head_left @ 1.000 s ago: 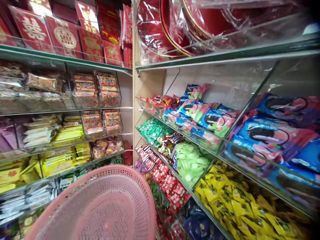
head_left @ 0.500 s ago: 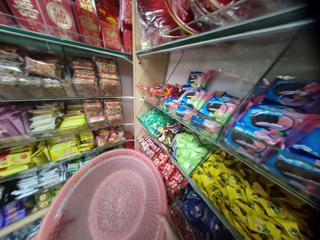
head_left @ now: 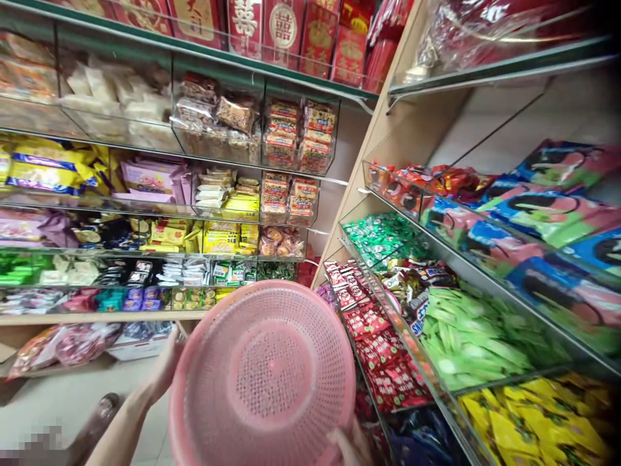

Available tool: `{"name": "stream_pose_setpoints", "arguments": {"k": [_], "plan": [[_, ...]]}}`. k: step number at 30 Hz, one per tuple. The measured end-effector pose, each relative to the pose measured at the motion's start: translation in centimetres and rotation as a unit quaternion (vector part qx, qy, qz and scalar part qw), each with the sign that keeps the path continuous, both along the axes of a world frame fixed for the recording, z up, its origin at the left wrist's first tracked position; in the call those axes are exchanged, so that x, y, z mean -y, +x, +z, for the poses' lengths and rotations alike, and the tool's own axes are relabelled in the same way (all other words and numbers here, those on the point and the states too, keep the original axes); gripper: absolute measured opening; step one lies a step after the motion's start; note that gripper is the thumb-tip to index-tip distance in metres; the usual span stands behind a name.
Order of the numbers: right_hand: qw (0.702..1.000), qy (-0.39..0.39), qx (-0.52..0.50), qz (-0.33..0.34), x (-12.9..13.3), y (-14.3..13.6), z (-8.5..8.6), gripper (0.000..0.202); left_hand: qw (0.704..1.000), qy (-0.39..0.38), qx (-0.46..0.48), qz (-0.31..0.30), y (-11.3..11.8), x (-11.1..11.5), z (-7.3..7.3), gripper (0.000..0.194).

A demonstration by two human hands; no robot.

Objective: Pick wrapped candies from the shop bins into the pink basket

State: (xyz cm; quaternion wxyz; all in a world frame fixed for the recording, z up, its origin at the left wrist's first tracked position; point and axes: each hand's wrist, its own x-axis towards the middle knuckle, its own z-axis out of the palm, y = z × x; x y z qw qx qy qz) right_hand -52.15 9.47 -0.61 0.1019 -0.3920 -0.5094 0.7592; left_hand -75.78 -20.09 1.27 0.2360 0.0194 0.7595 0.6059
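Note:
A round pink plastic basket (head_left: 274, 369), perforated and with nothing inside, is held tilted toward me. My left hand (head_left: 167, 366) grips its left rim, the fingers partly hidden behind the wall. At the lower right, my right hand (head_left: 350, 445) is closed on the rim with the thumb over the edge. Just right of the basket lie small red packets (head_left: 388, 362) in a clear shelf bin. Green-wrapped sweets (head_left: 475, 336) and yellow packets (head_left: 538, 414) fill neighbouring bins.
Glass-fronted shelves (head_left: 145, 252) of wrapped snacks run along the left wall and meet another rack at a wooden corner post (head_left: 376, 142). Blue snack packs (head_left: 548, 213) lie on the right. Bagged goods (head_left: 72, 346) and a white box (head_left: 138, 346) sit below the left shelves.
My view has turned left, bringing more of the left shelves and the floor into sight. My left arm and hand now show at the basket's left rim. The basket remains held.

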Motion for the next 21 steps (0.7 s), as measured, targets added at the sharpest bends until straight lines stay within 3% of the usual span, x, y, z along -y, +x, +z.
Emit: {"name": "stream_pose_setpoints", "arguments": {"k": [4, 6, 9, 12, 16, 21], "plan": [[0.999, 0.037, -0.008, 0.013, 0.3, -0.9, 0.8, 0.046, 1.000, -0.001, -0.022, -0.022, -3.4, 0.0, 2.6, 0.085], [0.996, 0.085, -0.004, 0.022, 0.4, -1.1, 1.2, 0.049, 0.996, -0.053, -0.046, -0.054, -5.9, -1.1, 4.5, 0.080], [0.993, 0.119, -0.003, 0.024, 1.1, -1.2, 1.9, 0.054, 0.983, -0.134, -0.085, -0.094, -9.9, -4.2, 7.7, 0.072], [0.995, 0.087, -0.042, -0.019, 1.9, -1.3, 2.9, 0.059, 0.958, -0.177, -0.138, -0.177, -12.9, -8.5, 10.4, 0.068], [0.990, 0.049, -0.095, -0.091, 2.0, -1.2, 5.5, 0.058, 0.910, -0.194, -0.203, -0.305, -14.0, -14.5, 13.0, 0.065], [0.978, 0.078, -0.073, -0.180, 1.0, 1.2, 8.3, 0.051, 0.841, -0.180, -0.275, -0.430, -12.5, -19.7, 14.9, 0.064]]}}
